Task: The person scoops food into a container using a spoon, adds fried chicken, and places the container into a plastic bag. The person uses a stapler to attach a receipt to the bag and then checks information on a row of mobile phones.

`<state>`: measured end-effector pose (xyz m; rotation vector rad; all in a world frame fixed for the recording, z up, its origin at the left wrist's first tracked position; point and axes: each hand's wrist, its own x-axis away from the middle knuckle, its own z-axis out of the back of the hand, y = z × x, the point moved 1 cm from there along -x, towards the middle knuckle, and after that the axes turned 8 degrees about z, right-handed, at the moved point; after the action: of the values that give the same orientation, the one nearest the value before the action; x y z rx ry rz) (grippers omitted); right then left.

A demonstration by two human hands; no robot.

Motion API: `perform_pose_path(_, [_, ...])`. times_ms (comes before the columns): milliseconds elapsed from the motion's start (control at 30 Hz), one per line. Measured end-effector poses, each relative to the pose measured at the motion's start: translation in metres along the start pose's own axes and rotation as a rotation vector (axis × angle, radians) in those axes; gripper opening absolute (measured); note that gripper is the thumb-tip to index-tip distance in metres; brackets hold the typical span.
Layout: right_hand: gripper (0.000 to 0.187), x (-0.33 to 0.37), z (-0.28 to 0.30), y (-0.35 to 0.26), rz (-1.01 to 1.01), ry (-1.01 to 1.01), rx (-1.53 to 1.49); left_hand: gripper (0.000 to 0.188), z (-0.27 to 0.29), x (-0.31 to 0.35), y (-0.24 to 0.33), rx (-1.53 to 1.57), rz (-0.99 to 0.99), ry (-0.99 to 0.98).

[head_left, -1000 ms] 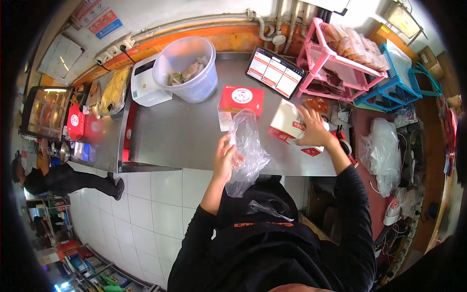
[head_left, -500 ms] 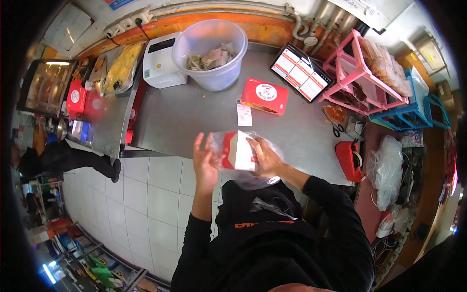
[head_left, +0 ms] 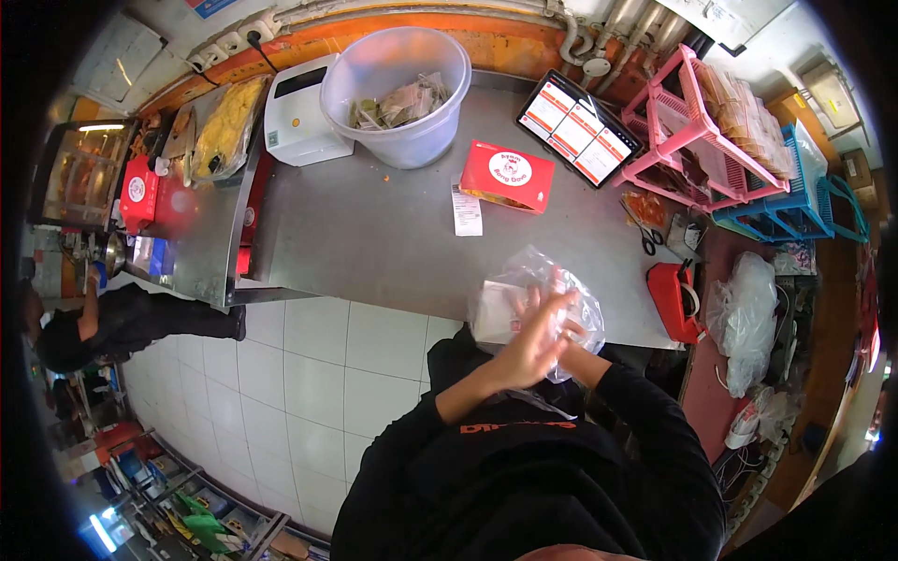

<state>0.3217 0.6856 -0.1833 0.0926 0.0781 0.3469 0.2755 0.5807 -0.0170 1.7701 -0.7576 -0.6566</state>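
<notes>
**Bagged box at counter edge**

At the near edge of the counter (head_left: 374,243), a clear bag (head_left: 552,280) with a white box (head_left: 496,313) inside is being pressed between both hands. Left hand (head_left: 528,346) is being laid flat over the bag, fingers spread; right hand (head_left: 572,338) is mostly being hidden behind it, so its grip cannot be told. Bag is being judged thin, soft, slippery; box light, stiffer, crushable. Best hold is being judged at the box sides through the film, or the gathered bag mouth.
</notes>
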Motion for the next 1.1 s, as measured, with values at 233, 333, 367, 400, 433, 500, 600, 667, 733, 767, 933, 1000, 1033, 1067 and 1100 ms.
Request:
perform_pose_path(233, [0.086,-0.033,0.077,0.039,0.185,-0.437,-0.241,0.044,0.038,0.013,0.044,-0.161,0.095,0.108])
perform_pose_path(333, [0.050,0.008,0.117,0.104,0.198,-0.245,-0.219,0.039,0.088,0.016,0.085,-0.783,0.388,0.357])
perform_pose_path(367, [0.050,0.002,0.153,0.107,0.195,-0.233,-0.220,0.022,0.100,0.021,0.089,-0.979,0.421,0.351])
perform_pose_path(400, [0.042,-0.007,0.191,0.107,0.147,-0.565,-0.413,0.022,0.104,0.020,0.092,-0.987,0.421,0.350])
perform_pose_path(433, [0.035,-0.010,0.221,0.106,0.092,-0.895,-0.605,0.015,0.105,0.017,0.100,-1.109,0.494,0.300])
perform_pose_path(500, [0.030,-0.007,0.253,0.112,0.239,-0.768,-0.516,0.018,0.101,0.000,0.114,-1.026,0.553,0.242])
perform_pose_path(600, [0.019,-0.021,0.267,0.105,0.382,-0.602,-0.389,0.027,0.073,-0.029,0.106,-0.610,0.141,-0.053])
perform_pose_path(667, [0.021,-0.044,0.273,0.090,0.484,-0.084,-0.530,0.047,0.030,-0.042,0.089,-0.538,0.145,-0.335])
perform_pose_path(733, [0.032,-0.042,0.252,0.094,0.408,0.088,-0.674,0.034,0.018,-0.042,0.057,-0.565,0.225,-0.186])
perform_pose_path(767, [0.045,-0.040,0.236,0.095,0.309,0.255,-0.813,0.030,0.026,-0.041,0.043,-0.544,0.100,0.103])
perform_pose_path(933, [0.091,-0.015,0.060,0.046,-0.316,0.270,-0.941,0.020,-0.020,-0.037,0.022,-0.418,-0.006,0.076])
perform_pose_path(1000, [0.071,-0.035,0.025,0.015,-0.393,0.285,-0.936,0.022,-0.043,-0.027,-0.006,-0.580,0.249,-0.159])
perform_pose_path(1033, [0.071,-0.041,0.031,0.018,-0.375,0.283,-0.942,0.029,-0.036,-0.028,-0.010,-0.680,0.083,-0.306])
perform_pose_path(1067, [0.060,-0.040,0.032,0.026,-0.412,0.166,-0.878,0.036,-0.029,-0.029,-0.009,-0.758,-0.080,-0.482])
perform_pose_path(1100, [0.050,-0.040,0.032,0.035,-0.447,0.048,-0.813,0.047,-0.003,-0.034,-0.004,-0.768,-0.208,-0.471])
